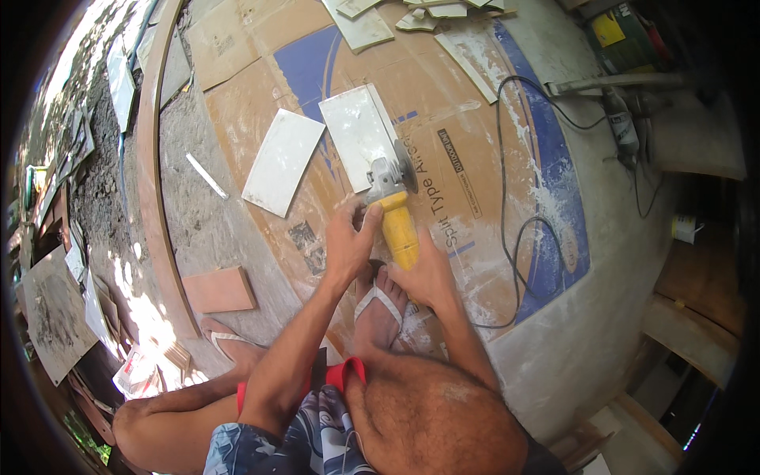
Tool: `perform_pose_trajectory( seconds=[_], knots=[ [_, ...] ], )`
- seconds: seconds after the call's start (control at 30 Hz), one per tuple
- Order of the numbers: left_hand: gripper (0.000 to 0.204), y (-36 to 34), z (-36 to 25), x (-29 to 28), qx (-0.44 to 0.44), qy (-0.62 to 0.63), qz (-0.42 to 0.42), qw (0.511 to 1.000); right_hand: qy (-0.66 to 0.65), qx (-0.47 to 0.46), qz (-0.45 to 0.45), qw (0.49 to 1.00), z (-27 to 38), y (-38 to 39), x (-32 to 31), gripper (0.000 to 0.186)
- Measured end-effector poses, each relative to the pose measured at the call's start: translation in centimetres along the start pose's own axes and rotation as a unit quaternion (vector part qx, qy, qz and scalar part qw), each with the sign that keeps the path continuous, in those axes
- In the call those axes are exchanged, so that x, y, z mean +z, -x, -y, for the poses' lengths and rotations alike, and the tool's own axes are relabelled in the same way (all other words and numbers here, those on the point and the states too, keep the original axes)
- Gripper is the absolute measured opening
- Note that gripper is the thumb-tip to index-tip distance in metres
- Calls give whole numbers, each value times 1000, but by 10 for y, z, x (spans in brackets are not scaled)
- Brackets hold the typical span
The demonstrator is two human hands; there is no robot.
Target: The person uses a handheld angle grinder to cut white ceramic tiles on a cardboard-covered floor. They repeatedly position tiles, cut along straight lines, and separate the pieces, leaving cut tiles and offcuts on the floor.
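Observation:
Both hands hold a yellow angle grinder [398, 231] with a grey metal head and a dark disc. My right hand [425, 267] is wrapped round the rear of its body. By the grinder's head, my left hand [351, 240] grips its left side, thumb against the yellow housing. The disc stands at the right edge of a white tile [355, 131], near its lower end. A narrow strip runs along that tile's right edge; whether it is cut free I cannot tell. Left of it, a second white tile [283, 164] lies tilted on the cardboard.
Flattened cardboard [475, 158] covers the floor under the tiles. A black cord [502, 198] loops along its right side. More tile pieces [419, 16] are piled at the far end. A reddish tile [219, 290] and a long wooden strip [150, 158] lie to the left.

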State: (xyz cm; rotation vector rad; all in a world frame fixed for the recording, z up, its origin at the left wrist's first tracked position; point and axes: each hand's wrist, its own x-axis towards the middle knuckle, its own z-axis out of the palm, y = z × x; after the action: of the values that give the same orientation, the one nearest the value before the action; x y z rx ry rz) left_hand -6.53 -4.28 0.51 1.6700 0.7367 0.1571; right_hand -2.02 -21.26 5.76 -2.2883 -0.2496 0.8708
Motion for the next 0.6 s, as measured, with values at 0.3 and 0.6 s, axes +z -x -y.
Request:
perform_pose_trajectory(
  seconds=[0.3,0.6],
  knots=[
    [42,-62,-19,-28,169,-247,6,954,-101,28,-126,986,-40,59,-11,62],
    [95,-74,-31,109,183,-442,-45,877,-142,81,-252,954,-73,72,-30,60]
  ],
)
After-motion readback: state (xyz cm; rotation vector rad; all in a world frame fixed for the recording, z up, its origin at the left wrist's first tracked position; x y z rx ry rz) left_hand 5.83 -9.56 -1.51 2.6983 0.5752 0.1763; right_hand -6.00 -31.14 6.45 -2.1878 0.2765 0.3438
